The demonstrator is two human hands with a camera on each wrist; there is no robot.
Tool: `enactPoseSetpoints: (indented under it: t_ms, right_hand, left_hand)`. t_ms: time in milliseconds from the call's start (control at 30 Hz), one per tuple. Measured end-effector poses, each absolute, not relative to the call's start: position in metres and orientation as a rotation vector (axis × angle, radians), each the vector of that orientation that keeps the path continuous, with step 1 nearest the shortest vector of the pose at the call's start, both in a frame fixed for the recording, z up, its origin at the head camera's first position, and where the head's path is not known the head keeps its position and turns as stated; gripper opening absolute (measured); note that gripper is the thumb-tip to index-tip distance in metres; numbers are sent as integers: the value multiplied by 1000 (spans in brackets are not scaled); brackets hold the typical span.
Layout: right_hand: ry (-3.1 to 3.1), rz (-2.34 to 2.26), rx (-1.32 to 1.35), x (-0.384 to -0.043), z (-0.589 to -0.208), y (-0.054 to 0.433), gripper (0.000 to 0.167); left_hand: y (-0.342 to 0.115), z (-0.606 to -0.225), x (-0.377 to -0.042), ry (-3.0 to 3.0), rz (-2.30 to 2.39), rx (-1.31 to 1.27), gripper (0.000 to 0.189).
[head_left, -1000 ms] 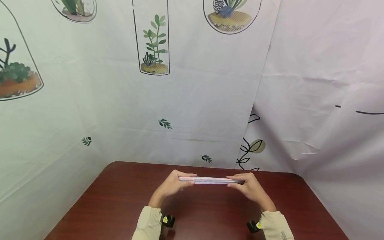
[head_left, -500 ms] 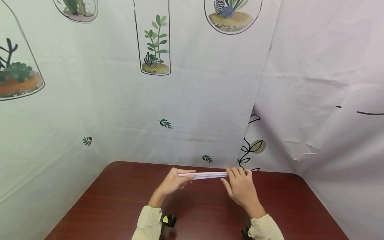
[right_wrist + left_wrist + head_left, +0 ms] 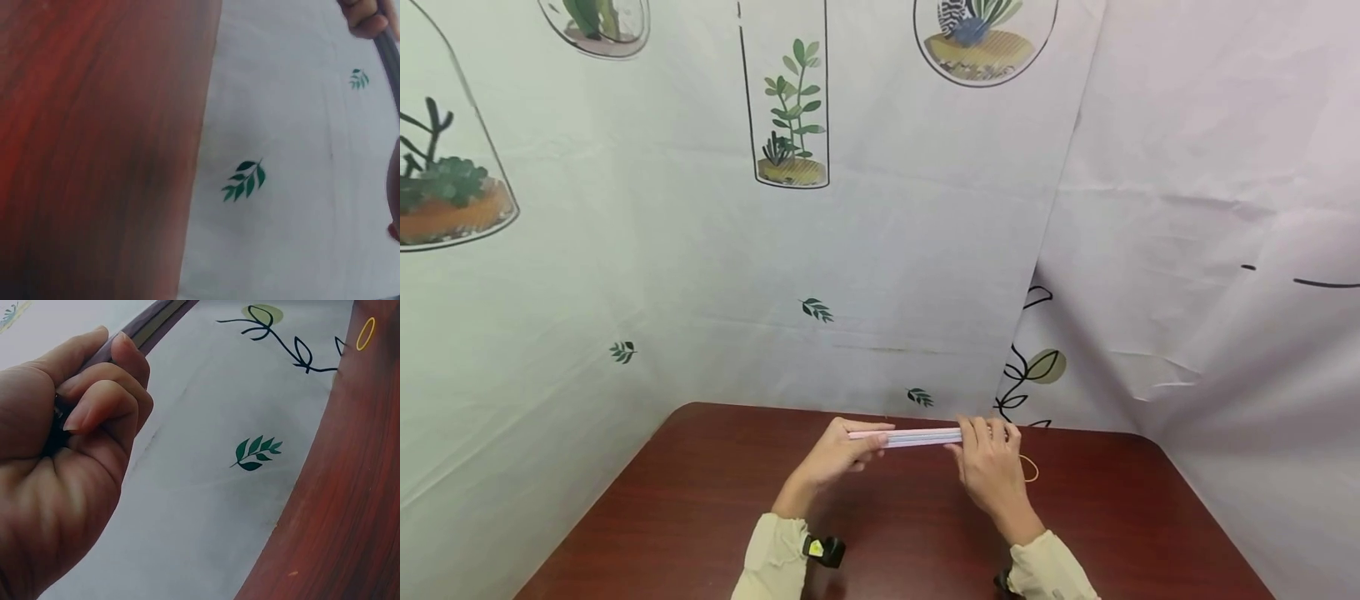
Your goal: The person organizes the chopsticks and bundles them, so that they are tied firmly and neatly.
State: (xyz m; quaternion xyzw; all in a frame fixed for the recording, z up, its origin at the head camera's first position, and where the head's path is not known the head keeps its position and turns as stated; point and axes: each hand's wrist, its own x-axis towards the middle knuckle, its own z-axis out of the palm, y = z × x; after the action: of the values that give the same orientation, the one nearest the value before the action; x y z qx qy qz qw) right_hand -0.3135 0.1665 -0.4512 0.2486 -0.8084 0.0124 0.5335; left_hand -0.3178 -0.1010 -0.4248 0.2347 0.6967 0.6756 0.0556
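Note:
A thin stack of paper [image 3: 921, 437], edge-on with pinkish, white and bluish layers, is held level above the far part of the table. My left hand [image 3: 835, 458] grips its left end, thumb and fingers on opposite faces. In the left wrist view the other fingers curl in, with something dark [image 3: 57, 425] showing inside them. My right hand [image 3: 992, 467] has its fingers bent over the right end, thumb at the near edge, hiding that end. Just right of that hand shows a thin yellow loop [image 3: 1030, 468] like a rubber band; the left wrist view has this yellow loop [image 3: 366, 334] against the table.
The dark red wooden table [image 3: 715, 500] reaches back to a white cloth backdrop [image 3: 917, 275] printed with plants and leaves. More of this cloth closes off the left and right sides. Black wrist cameras sit at both sleeves.
My right hand has turned from pinching the stack's right end to bending its fingers over it, moving slightly left. The yellow loop has come into view. The stack has risen slightly.

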Motion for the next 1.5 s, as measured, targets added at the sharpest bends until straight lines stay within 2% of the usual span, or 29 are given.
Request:
enactPoseSetpoints:
  t_ms: [300, 467, 600, 767, 867, 1000, 1100, 1233, 1300, 1500]
  right_hand:
    - [-1830, -1, 629, -322, -446, 177, 48]
    - [-1800, -6, 644, -324, -443, 180, 48]
    - [-1790, 0, 641, -324, -440, 182, 47]
    - [-1769, 20, 638, -324, -436, 183, 49]
    - [-1765, 28, 634, -325, -435, 183, 48]
    - [-1769, 16, 635, -325, -434, 182, 53]
    - [-1756, 0, 640, -326, -436, 181, 57]
    - [-1738, 1, 629, -326, -439, 178, 57]
    - [-1753, 9, 626, -326, -440, 177, 55]
    - [-1804, 31, 624, -323, -445, 174, 52]
  left_hand:
    - [-96, -420, -316, 2117, 2014, 789, 35]
    - [-94, -415, -312, 2532, 1788, 898, 34]
    - [-88, -405, -300, 3205, 1273, 991, 37]
    - [-62, -396, -284, 3827, 320, 1146, 33]
    - [-43, -403, -282, 3889, -28, 1065, 35]
    - [-27, -421, -287, 3883, -224, 826, 43]
    - [-23, -434, -296, 3938, -220, 737, 43]
    - [-23, -441, -304, 4051, -156, 686, 18]
    - [-23, -440, -305, 4077, -143, 653, 12]
    - [-21, -436, -301, 4064, -98, 548, 23]
